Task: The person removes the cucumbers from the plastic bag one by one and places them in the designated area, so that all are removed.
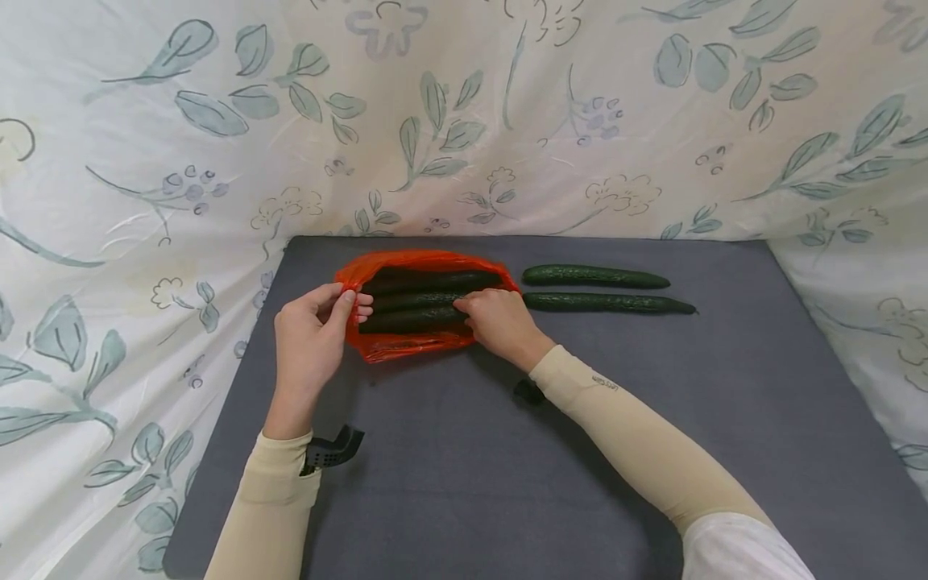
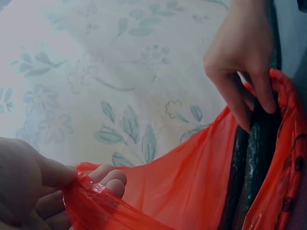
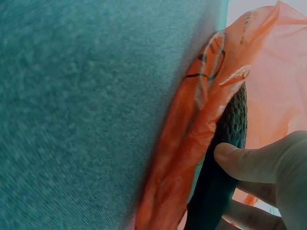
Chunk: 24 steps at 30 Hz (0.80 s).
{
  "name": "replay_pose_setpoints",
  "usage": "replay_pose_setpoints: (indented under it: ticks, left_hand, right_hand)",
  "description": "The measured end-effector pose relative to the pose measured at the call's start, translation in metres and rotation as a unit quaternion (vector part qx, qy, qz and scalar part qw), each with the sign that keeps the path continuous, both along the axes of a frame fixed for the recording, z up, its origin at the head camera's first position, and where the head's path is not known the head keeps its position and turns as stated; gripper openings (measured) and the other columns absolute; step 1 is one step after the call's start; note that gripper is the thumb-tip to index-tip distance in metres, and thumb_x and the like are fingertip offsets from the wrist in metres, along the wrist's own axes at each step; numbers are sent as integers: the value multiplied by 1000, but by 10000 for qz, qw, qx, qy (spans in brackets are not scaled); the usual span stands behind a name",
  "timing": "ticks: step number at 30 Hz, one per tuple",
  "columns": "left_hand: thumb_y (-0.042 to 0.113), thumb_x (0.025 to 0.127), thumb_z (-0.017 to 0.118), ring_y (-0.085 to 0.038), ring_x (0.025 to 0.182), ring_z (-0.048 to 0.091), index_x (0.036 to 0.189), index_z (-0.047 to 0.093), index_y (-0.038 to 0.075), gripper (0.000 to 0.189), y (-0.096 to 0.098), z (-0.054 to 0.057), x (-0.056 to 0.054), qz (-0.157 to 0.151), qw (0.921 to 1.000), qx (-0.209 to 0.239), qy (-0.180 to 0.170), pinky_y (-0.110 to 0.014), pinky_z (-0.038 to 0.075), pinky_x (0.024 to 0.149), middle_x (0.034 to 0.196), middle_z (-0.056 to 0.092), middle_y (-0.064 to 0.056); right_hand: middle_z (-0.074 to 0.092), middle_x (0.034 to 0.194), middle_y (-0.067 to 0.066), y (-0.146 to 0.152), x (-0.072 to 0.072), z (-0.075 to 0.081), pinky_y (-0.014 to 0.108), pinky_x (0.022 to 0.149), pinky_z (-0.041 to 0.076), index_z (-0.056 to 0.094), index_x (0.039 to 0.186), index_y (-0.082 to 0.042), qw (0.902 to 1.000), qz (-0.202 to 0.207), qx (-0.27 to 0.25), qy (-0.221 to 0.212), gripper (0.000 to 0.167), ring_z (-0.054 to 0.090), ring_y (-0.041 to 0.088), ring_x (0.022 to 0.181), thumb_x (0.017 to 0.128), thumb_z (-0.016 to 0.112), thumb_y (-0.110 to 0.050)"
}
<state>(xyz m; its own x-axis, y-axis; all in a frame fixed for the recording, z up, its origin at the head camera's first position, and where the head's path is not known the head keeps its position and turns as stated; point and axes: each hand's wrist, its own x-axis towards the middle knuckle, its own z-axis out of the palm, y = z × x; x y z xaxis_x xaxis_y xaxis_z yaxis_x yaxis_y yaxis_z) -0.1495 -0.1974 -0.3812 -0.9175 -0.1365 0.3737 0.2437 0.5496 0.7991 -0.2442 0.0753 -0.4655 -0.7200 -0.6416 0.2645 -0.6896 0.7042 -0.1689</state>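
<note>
A red plastic bag lies with its mouth spread, several dark green cucumbers side by side inside it. My left hand pinches the bag's left edge between thumb and fingers; the left wrist view shows the thin film bunched there. Reaching into the bag's right side, my right hand holds the nearest cucumber. In the right wrist view the thumb presses that cucumber, with fingers behind it. Part of its length is hidden by the hand and bag.
Two more cucumbers, a rear one and a front one, lie on the grey table just right of the bag. A leaf-patterned curtain hangs behind the table and along both sides.
</note>
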Motion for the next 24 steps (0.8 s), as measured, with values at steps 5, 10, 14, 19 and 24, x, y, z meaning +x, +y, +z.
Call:
replay_pose_setpoints:
  ticks: [5, 10, 14, 19, 24]
  left_hand:
    - [9, 108, 68, -11, 78, 77, 117, 81, 0, 18, -1, 0, 0, -8, 10000, 61, -19, -15, 59, 79, 96, 81, -6]
    - [10, 109, 68, -9, 78, 77, 118, 80, -1, 19, -2, -1, 0, -25, 10000, 81, 1, -16, 59, 79, 96, 81, -6]
    - [13, 109, 67, -10, 78, 77, 119, 80, -1, 21, -1, -1, 0, -49, 9999, 139, -18, -17, 60, 79, 97, 81, -7]
    - [11, 109, 68, -11, 78, 78, 118, 80, -1, 19, -1, -1, 0, -68, 9998, 167, -22, -18, 60, 80, 96, 81, -6]
    - [9, 108, 68, -9, 78, 77, 118, 80, -1, 18, -1, -1, -1, -63, 9999, 147, 1, -16, 59, 80, 96, 81, -6]
  right_hand:
    - [77, 128, 8, 5, 0, 3, 48, 76, 65, 78, 133, -9, 9998, 8, -192, -73, 36, 76, 28, 103, 97, 79, -4]
    - [77, 128, 9, 11, 2, 7, 47, 80, 65, 78, 134, -9, 9993, -13, -309, -199, 37, 76, 27, 107, 97, 80, -4]
    - [78, 126, 10, 17, 5, 10, 47, 82, 65, 78, 134, -8, 9991, 0, -335, -251, 37, 76, 28, 105, 97, 80, -4]
    - [79, 123, 10, 25, 8, 12, 47, 84, 65, 78, 133, -7, 9987, -36, -427, -279, 37, 76, 28, 105, 96, 82, -5]
    - [78, 125, 10, 35, 10, 12, 48, 86, 64, 78, 133, -6, 9980, -121, -507, -358, 38, 76, 28, 106, 96, 83, -5]
